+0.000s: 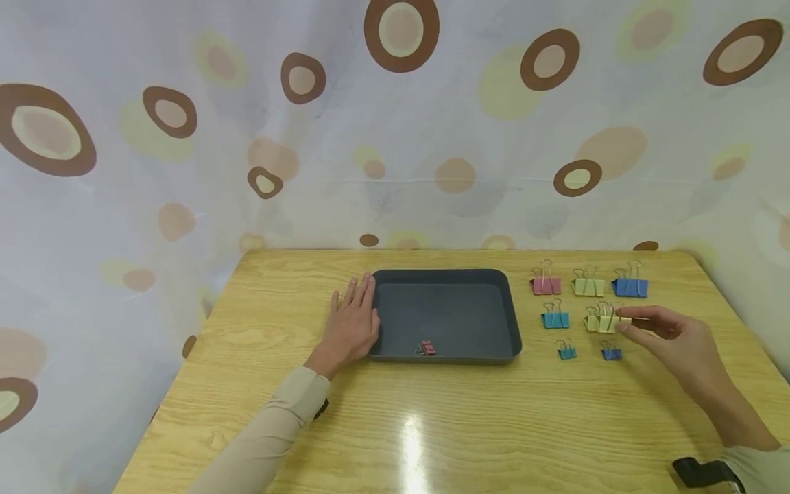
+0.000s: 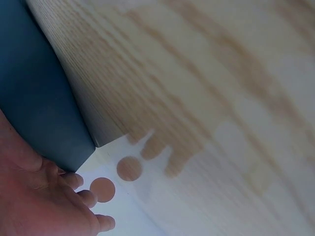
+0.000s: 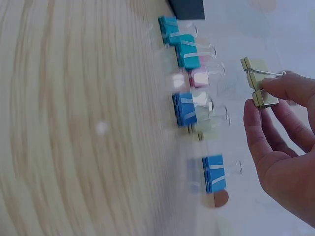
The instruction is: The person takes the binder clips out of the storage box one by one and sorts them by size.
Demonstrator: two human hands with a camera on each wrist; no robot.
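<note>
My right hand [image 1: 681,350] pinches a pale yellow binder clip [image 1: 620,320] between thumb and fingertips. In the right wrist view the held clip [image 3: 257,71] shows a wire handle, its middle partly hidden by the thumb. More pale yellow clip [image 1: 591,322] shows just left of it in the head view. My left hand [image 1: 353,326] lies with straight fingers along the left rim of a dark grey tray [image 1: 444,276]. A small red binder clip [image 1: 427,348] lies inside the tray, near its front wall.
Right of the tray stand a pink clip [image 1: 546,286], a yellow clip [image 1: 589,287] and a blue clip [image 1: 631,287] at the back. Nearer are a teal clip [image 1: 556,320], a small teal clip [image 1: 567,353] and a small blue clip [image 1: 612,354]. A patterned curtain [image 1: 457,213] hangs behind the wooden table [image 1: 494,425].
</note>
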